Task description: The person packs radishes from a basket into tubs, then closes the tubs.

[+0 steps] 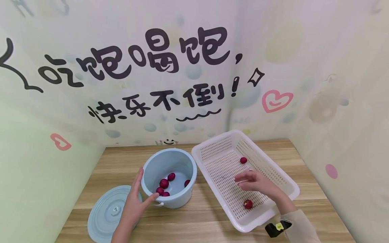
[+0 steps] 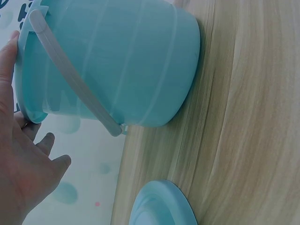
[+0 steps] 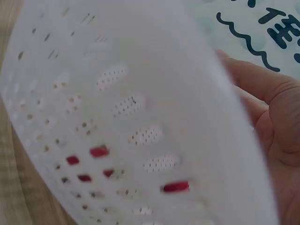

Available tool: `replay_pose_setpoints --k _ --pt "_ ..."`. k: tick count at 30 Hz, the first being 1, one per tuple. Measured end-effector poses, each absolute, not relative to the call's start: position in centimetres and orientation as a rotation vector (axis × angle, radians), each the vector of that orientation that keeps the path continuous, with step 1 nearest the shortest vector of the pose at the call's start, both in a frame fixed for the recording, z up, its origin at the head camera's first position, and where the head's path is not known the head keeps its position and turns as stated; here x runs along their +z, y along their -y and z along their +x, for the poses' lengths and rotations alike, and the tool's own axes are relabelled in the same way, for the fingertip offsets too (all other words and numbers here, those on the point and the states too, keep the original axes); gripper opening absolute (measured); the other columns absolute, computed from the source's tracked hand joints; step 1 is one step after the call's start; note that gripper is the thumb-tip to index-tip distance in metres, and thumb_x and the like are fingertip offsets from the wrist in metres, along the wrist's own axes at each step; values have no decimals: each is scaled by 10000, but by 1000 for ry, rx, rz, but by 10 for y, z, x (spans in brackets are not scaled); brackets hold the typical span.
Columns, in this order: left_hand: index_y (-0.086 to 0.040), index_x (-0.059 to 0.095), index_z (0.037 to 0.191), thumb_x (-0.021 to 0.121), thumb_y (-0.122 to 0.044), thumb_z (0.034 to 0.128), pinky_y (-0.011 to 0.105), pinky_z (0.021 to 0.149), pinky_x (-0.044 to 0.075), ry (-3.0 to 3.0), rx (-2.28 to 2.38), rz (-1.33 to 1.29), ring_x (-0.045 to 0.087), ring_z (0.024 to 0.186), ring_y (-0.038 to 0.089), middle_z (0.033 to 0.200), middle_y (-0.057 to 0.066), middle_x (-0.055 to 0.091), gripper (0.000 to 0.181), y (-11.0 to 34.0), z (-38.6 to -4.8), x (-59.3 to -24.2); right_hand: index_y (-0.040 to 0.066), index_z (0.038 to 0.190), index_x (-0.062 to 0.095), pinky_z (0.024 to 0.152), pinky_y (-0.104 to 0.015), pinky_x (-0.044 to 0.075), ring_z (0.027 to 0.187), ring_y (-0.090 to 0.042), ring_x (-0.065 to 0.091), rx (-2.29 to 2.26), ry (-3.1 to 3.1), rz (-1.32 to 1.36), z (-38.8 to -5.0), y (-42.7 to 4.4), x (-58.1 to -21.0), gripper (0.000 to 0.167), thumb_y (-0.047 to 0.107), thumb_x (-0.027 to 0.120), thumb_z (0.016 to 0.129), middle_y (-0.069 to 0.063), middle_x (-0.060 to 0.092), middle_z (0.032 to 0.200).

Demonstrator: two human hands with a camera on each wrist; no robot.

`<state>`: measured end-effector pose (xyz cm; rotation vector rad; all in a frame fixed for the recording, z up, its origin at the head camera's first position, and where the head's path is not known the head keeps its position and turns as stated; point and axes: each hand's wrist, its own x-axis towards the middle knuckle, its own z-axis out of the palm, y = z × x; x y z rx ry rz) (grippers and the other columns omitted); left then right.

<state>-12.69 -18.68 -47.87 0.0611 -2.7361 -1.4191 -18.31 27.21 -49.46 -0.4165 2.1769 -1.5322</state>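
A light blue bucket point(image 1: 174, 201) holds several dark red round fruits point(image 1: 164, 183). My left hand point(image 1: 133, 206) touches its left rim, thumb and fingers spread; the left wrist view shows the hand point(image 2: 28, 173) beside the rim of the bucket point(image 2: 117, 61). Over a white perforated basket point(image 1: 218, 199) hovers my right hand point(image 1: 261, 184), fingers slightly bent, no held item visible. Inside the basket lie a red fruit point(image 1: 243, 160) and another point(image 1: 248, 204), with a third partly hidden by the hand. The right wrist view has the hand point(image 3: 276, 112) behind the basket wall point(image 3: 201, 117).
A light blue lid point(image 1: 104, 214) lies on the wooden table point(image 1: 194, 222), left of the bucket and partly behind my left forearm. The bucket's pale handle point(image 2: 75, 79) hangs down its side. Walls with printed writing stand around the table.
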Motion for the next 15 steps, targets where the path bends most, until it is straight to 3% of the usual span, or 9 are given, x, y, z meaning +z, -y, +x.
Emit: replay_pose_setpoints --k 6,11,15 --pt "-358 89 1603 765 -409 857 744 1150 208 2744 -1404 54 142 1544 411 1701 25 94 1008 187 -128 -479 -64 1281 600 883 -303 599 1083 -225 686 -1436 -2156 -349 -181 -281 -506 430 200 666 948 -269 644 1276" --pt "-355 91 1604 768 -396 857 750 1145 206 2745 -1399 60 144 1541 421 1700 40 96 1009 188 -128 -480 -72 1212 636 815 -366 620 957 -189 695 -1342 -2153 -342 -180 -280 -513 383 136 713 900 -241 682 1164" --pt "-345 95 1606 771 -391 855 752 1142 210 2747 -1396 56 146 1541 421 1701 34 95 1012 188 -128 -480 -62 1149 664 738 -314 609 861 -154 677 -1287 -2119 -326 -179 -279 -515 333 85 739 859 -164 700 1051"
